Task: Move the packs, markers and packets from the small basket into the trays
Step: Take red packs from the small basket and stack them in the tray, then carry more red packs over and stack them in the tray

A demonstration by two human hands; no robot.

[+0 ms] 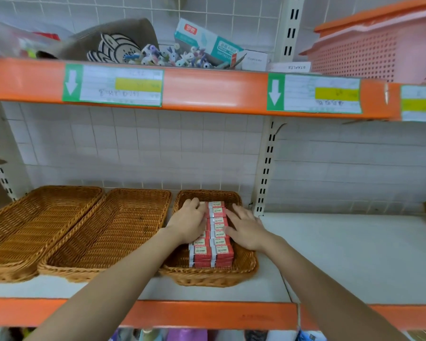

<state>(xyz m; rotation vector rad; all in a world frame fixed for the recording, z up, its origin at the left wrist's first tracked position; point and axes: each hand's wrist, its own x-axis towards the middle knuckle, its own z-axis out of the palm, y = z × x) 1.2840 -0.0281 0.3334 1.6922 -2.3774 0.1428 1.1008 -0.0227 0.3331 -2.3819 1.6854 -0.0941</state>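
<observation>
Resting flat, the fingers of the right hand and the left hand lie spread on red packs stacked in the wicker tray; two more trays sit left on the shelf.

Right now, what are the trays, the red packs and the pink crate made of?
Trays: woven wicker or rattan-look, matte brown; braided rims show. Could be plastic imitation. Packs: printed card, probably film-wrapped, from the slight sheen. Crate: moulded plastic, perforated grid wall.
</observation>
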